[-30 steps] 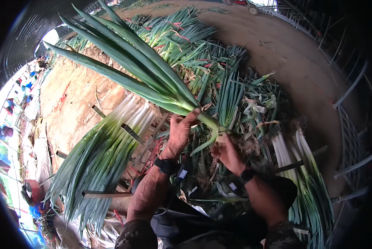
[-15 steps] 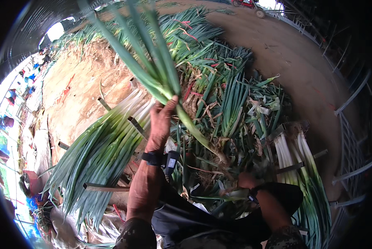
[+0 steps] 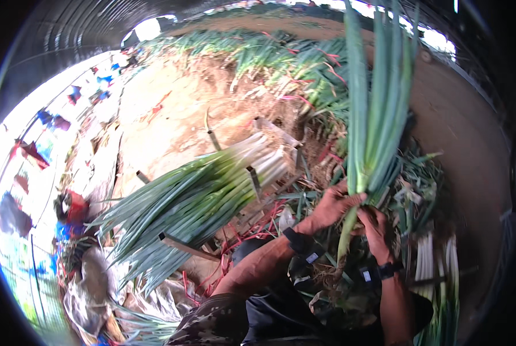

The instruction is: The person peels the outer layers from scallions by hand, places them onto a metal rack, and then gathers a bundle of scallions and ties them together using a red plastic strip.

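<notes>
A large green onion [image 3: 379,124] stands almost upright before me, its leaves fanned upward and its roots hanging down. My left hand [image 3: 331,206] is closed around it where the leaves meet the stalk. Just below, on the right side, my right hand [image 3: 375,229] has its fingers bent against the stalk; whether they pinch an outer layer is hidden. To the left, cleaned green onions [image 3: 194,199] lie bundled on a metal rack [image 3: 256,183], white ends toward the far right. More white-stemmed onions [image 3: 425,259] lie at my lower right, partly behind my right arm.
Untrimmed green onions [image 3: 246,63] with red ties form a long heap at the back. Red strings [image 3: 226,254] tangle beside the rack. Upright rack posts [image 3: 253,183] stick up near my left forearm. A bare dirt floor [image 3: 448,132] stretches to the right.
My left hand has carried the green onion rightward, and it now stands more upright. My right hand has risen from near the roots to the stalk. The view has swung left.
</notes>
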Demonstrator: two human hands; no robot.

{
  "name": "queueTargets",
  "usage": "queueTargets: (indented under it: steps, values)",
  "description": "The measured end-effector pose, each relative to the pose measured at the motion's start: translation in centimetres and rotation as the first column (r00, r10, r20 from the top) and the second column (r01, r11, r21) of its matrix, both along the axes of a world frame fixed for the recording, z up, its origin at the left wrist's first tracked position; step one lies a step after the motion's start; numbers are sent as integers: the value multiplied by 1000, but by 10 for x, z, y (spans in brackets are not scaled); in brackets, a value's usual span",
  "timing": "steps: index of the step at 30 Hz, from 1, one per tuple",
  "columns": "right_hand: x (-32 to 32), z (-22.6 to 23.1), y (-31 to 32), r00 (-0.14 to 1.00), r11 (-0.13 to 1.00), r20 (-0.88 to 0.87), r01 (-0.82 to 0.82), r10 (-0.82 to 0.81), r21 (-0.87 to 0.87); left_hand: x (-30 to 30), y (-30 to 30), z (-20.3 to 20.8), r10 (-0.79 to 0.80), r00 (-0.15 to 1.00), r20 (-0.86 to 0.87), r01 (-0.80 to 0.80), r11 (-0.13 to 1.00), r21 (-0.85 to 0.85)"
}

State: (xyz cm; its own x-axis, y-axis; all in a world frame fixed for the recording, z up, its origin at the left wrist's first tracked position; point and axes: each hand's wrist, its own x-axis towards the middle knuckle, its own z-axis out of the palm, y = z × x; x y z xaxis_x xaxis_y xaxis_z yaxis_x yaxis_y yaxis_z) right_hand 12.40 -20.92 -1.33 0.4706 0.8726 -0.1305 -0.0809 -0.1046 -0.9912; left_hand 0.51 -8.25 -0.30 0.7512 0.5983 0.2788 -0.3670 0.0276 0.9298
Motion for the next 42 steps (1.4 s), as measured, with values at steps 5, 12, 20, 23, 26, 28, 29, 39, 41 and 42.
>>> queueTargets:
  steps: [5, 12, 20, 23, 26, 28, 29, 39, 41, 42]
  values:
    - [-4, -10, 2, 998, 995, 7, -65, 65, 75, -12, 5, 1, -2, 1000, -16, 2, 1000, 17]
    - [-8, 1, -6, 1000, 996, 7, -27, 27, 88, -6, 4, 2, -49, 998, -39, 47, 998, -45]
    - [-15, 2, 5, 954, 994, 279, 108, -112, 30, -22, 7, 13, -162, 985, -66, 135, 944, -300]
    - [-2, -13, 2, 905, 977, 379, 146, -194, 152, -15, 4, 10, -172, 985, 18, 171, 952, -253]
    - [-16, -11, -2, 973, 973, 13, 229, -229, -33, -17, 10, 4, -201, 973, 113, 228, 912, -340]
    - [-9, -30, -5, 944, 946, -69, 322, -323, -19, -13, -2, 23, -198, 969, 145, 241, 883, -402]
    - [-1, -39, -8, 901, 913, -153, 408, -405, -14, -9, -6, 29, -188, 967, 174, 249, 850, -464]
    - [-21, -39, -32, 971, 993, -218, 112, -103, 32, -19, 28, 17, 216, 976, -12, -200, 881, -429]
    - [-16, -58, -59, 949, 961, 305, 13, 75, -276, -29, 44, 23, 112, 977, 181, -3, 858, -513]
    - [-9, -81, -80, 948, 962, 307, 5, 82, -272, -36, 52, 22, 65, 972, 225, 49, 882, -469]
